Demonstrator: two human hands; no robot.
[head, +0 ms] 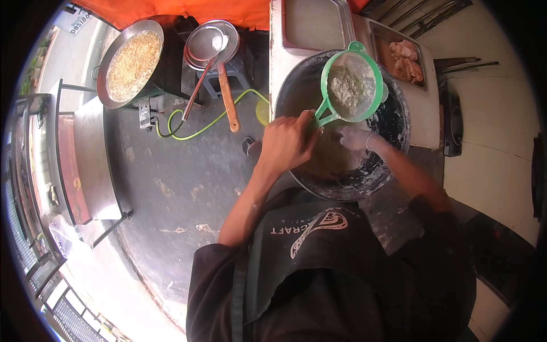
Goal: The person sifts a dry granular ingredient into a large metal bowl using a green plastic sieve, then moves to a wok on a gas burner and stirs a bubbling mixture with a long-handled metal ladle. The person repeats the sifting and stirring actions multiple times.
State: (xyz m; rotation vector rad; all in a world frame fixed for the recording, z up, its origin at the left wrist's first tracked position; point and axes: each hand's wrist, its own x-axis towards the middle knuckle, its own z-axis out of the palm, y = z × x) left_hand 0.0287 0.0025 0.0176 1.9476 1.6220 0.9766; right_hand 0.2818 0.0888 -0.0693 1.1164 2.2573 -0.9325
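My left hand (pixel 290 139) grips the handle of a green plastic sieve (pixel 378 96), which is over a large black basin (pixel 399 124). Clumpy white flour (pixel 347 87) lies in the sieve's mesh. Below the sieve, my right hand (pixel 355 139), coated with flour and with a band at the wrist, reaches into the basin. Its fingers are blurred, and whether they hold anything cannot be told. Flour is smeared over the basin's inner wall.
Floured chicken pieces (pixel 406 62) lie in a metal tray at right, beside another metal tray (pixel 316 47). At left are a wide pan of bubbling oil (pixel 134 68), two wire strainers (pixel 212 45) on a stool and a green hose (pixel 205 128).
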